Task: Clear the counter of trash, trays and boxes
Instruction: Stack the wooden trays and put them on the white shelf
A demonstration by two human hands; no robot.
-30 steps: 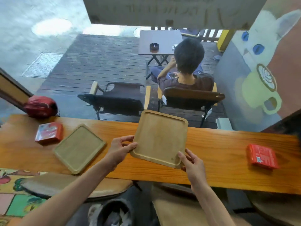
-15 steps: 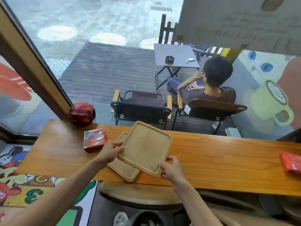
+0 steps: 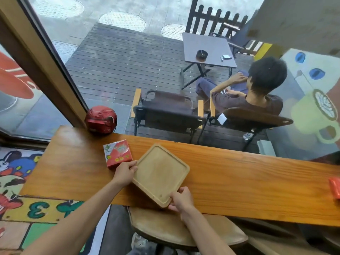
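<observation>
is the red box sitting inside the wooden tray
No, the red box lies on the counter beside the wooden tray, which is empty.

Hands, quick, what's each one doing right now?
Left hand: closed on the square pale wooden tray's left edge.
Right hand: closed on the tray's near corner.

A tray (image 3: 160, 173) lies on the counter (image 3: 239, 173) at lower centre, a box (image 3: 117, 153) just left, a helmet (image 3: 101, 119) above it.

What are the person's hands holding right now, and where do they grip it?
Both hold the wooden tray: the left hand at its left corner, the right hand at its near corner.
</observation>
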